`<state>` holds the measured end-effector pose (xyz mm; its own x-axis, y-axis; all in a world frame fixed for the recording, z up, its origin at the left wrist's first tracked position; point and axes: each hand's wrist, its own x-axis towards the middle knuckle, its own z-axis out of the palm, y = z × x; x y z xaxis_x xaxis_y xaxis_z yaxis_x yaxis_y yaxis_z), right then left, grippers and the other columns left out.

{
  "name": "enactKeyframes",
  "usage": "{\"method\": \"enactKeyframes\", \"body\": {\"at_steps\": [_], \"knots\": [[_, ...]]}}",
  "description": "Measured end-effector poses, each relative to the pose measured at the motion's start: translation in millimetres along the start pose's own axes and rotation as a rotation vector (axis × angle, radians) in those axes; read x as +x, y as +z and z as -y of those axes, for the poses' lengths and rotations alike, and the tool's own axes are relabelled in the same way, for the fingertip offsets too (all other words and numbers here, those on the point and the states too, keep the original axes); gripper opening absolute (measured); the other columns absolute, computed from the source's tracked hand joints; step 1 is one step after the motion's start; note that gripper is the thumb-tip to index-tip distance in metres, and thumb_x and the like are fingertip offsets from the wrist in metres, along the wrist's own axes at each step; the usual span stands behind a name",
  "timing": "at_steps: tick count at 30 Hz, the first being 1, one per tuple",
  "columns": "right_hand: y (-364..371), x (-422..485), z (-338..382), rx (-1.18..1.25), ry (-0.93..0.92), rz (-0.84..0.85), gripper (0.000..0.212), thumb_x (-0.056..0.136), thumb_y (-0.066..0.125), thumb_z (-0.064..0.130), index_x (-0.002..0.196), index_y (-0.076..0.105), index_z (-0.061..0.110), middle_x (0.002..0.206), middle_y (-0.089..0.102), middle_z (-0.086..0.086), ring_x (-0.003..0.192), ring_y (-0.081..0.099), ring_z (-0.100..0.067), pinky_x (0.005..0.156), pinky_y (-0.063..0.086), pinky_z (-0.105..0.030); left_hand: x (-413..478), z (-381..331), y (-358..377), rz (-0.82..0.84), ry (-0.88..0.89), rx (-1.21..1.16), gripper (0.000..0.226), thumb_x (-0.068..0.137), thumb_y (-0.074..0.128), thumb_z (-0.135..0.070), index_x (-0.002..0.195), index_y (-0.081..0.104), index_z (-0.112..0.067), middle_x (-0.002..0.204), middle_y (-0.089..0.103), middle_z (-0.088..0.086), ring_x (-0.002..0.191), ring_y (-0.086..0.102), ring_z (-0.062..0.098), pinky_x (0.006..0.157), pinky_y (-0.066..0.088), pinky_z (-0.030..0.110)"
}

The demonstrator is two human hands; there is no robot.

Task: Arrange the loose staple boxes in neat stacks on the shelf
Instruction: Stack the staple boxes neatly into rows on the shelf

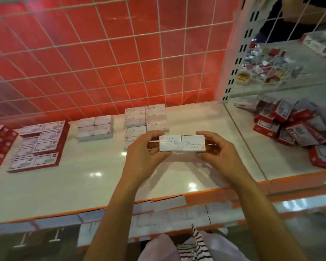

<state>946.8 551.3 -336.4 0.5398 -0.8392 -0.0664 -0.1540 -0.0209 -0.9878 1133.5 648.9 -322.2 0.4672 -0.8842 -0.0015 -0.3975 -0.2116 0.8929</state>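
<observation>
Two small white boxes sit side by side between my hands, above the shelf point(102, 185). My left hand point(145, 153) grips the left box point(170, 143), printed "PAPER CLIPS". My right hand point(215, 149) grips the right box point(193, 143). Just behind them stands a neat stack of white staple boxes point(145, 119) against the back grid. A smaller white stack point(95, 128) lies further left. Flat red-edged boxes point(40, 144) are laid in rows at the far left.
A red backing with a white wire grid point(120, 59) closes the shelf's rear. Right of a divider point(245, 140) lies a loose pile of red and white boxes point(294, 129). An upper right shelf holds mixed small packs point(271, 66). An orange strip point(196, 196) edges the shelf front.
</observation>
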Motion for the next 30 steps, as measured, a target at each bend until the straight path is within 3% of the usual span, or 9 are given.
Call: {"method": "enactKeyframes", "body": {"at_steps": [3,5,9,13,19,21,26,30], "knots": [[29,2,0,-0.203,-0.020,0.001,0.057,0.075,0.073,-0.002,0.109,0.059,0.042,0.094,0.061,-0.009,0.089,0.061,-0.025,0.077,0.056,-0.035,-7,17,-25,-0.015,-0.010,0.035,0.047,0.073,0.081,-0.009,0.113,0.060,-0.025,0.110,0.063,-0.011,0.091,0.059,-0.008,0.074,0.046,0.003],[47,2,1,-0.243,-0.034,0.005,0.057,0.075,0.073,-0.002,0.103,0.057,0.045,0.089,0.061,-0.007,0.085,0.060,-0.024,0.074,0.056,-0.033,-10,29,-40,-0.025,-0.021,0.048,0.047,0.072,0.081,-0.011,0.112,0.061,-0.026,0.110,0.063,-0.011,0.094,0.060,-0.005,0.074,0.048,0.005],[80,0,4,-0.229,-0.025,0.010,0.056,0.075,0.071,-0.006,0.103,0.059,0.041,0.086,0.060,-0.010,0.080,0.060,-0.026,0.063,0.057,-0.030,-16,50,-67,-0.060,-0.030,0.116,0.049,0.072,0.081,-0.019,0.117,0.062,-0.028,0.112,0.065,-0.014,0.092,0.060,-0.003,0.075,0.052,0.012],[115,-2,2,-0.222,-0.004,0.009,0.054,0.076,0.073,-0.002,0.103,0.059,0.043,0.082,0.061,-0.003,0.081,0.060,-0.029,0.070,0.055,-0.045,-21,68,-98,-0.092,-0.051,0.141,0.049,0.073,0.080,-0.025,0.119,0.062,-0.030,0.108,0.064,-0.018,0.082,0.060,-0.002,0.071,0.049,0.009],[154,-7,-1,-0.199,0.015,-0.016,0.050,0.075,0.076,0.003,0.099,0.059,0.044,0.086,0.062,-0.010,0.083,0.060,-0.030,0.072,0.054,-0.044,-28,92,-135,-0.113,-0.077,0.211,0.050,0.075,0.080,-0.025,0.121,0.060,-0.027,0.111,0.065,-0.013,0.079,0.058,-0.006,0.067,0.046,0.003],[162,-8,-2,-0.206,0.023,-0.021,0.049,0.075,0.076,0.003,0.099,0.060,0.041,0.083,0.060,-0.008,0.082,0.059,-0.029,0.073,0.054,-0.042,-29,99,-145,-0.111,-0.074,0.288,0.050,0.076,0.079,-0.027,0.123,0.060,-0.026,0.117,0.066,-0.009,0.080,0.060,0.000,0.069,0.047,0.007],[179,-7,-2,-0.254,0.041,-0.014,0.048,0.074,0.079,0.012,0.098,0.057,0.047,0.097,0.067,-0.007,0.089,0.061,-0.022,0.073,0.055,-0.037,-26,116,-166,-0.145,-0.034,0.477,0.052,0.077,0.078,-0.030,0.124,0.061,-0.019,0.119,0.066,0.004,0.095,0.065,0.019,0.082,0.054,0.034],[185,-5,0,-0.254,0.037,-0.013,0.048,0.074,0.079,0.011,0.099,0.057,0.046,0.095,0.065,-0.010,0.086,0.059,-0.024,0.073,0.054,-0.039,-17,125,-177,-0.172,-0.020,0.575,0.053,0.078,0.077,-0.028,0.127,0.060,-0.015,0.118,0.064,0.009,0.101,0.061,0.023,0.085,0.047,0.033]]}}
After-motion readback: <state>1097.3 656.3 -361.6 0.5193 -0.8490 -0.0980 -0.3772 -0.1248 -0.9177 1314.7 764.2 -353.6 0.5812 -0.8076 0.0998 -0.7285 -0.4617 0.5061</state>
